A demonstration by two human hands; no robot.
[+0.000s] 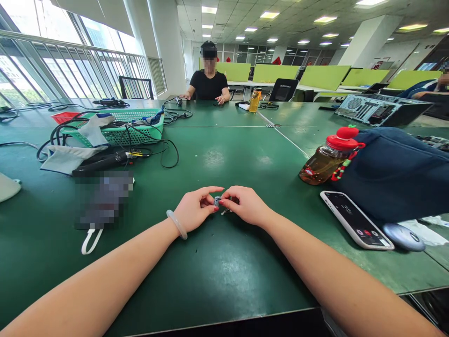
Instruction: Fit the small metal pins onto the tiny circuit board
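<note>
Left hand (195,209) and right hand (245,206) pinch a small part (217,201) between their meeting fingertips; its shape is too small to discern.

1. Open-plan office floor, used here as a shared workbench area.
2. Suspended tile ceiling (298,18) with rows of recessed light panels.
3. Rows of desks behind green partition screens (321,76), with black office chairs (284,89) alongside.
4. Full-height windows (52,56) with a railing along the left wall.
5. White square columns (368,42) across the floor.
6. Large green tables (228,154) pushed together.
7. Green plastic basket (119,126) with black cables (154,150) spilling out.
8. Opened computer case (379,108) lying on its side, far right.
9. Personal items on the table: drink bottles (326,161), phone (356,220), dark bag (396,173).
10. Other people seated at the far end (209,84) and far right.
</note>
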